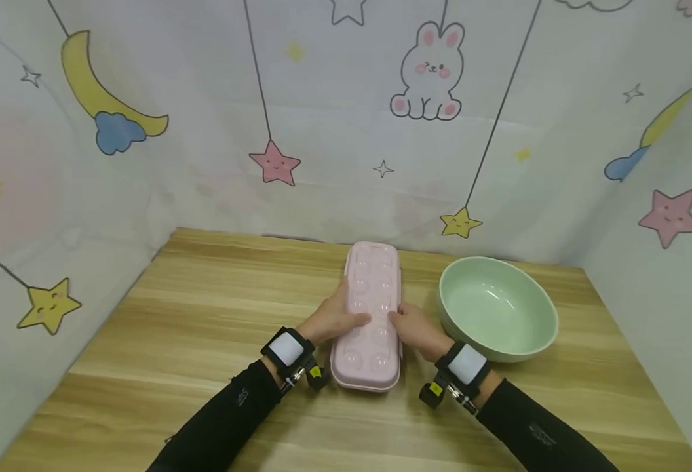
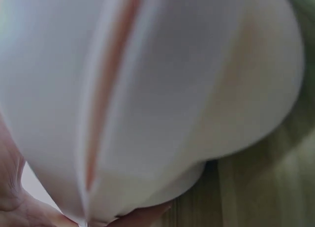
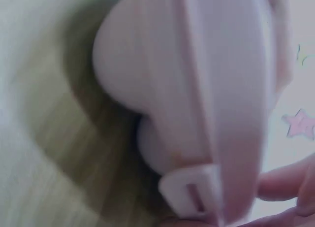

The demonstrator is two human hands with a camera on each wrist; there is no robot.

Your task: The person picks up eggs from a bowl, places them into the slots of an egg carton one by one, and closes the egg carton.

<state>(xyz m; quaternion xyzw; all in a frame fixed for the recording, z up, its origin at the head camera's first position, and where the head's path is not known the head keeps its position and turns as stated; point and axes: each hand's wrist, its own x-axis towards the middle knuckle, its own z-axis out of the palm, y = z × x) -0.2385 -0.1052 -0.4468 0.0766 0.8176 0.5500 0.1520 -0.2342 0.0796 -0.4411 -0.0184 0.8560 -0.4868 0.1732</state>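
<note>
A pale pink egg box [image 1: 373, 351] with rounded bumps on its lid lies lengthwise on the wooden table, its lid down. The left hand [image 1: 335, 319] grips its left side, thumb over the top and fingers down along the edge. On the opposite side the right hand [image 1: 419, 330] holds it, thumb tip at the lid's edge. The right wrist view shows a side clasp [image 3: 192, 192] by the right fingers, and rounded cups on the underside. A seam [image 2: 110, 84] between lid and base runs along the side in the left wrist view.
Right of the egg box stands a light green bowl [image 1: 499, 308], close beside the right hand. Behind the wooden table [image 1: 204, 328] hangs a white cloth [image 1: 334, 203] printed with stars, moons and a rabbit, which also rises along both sides.
</note>
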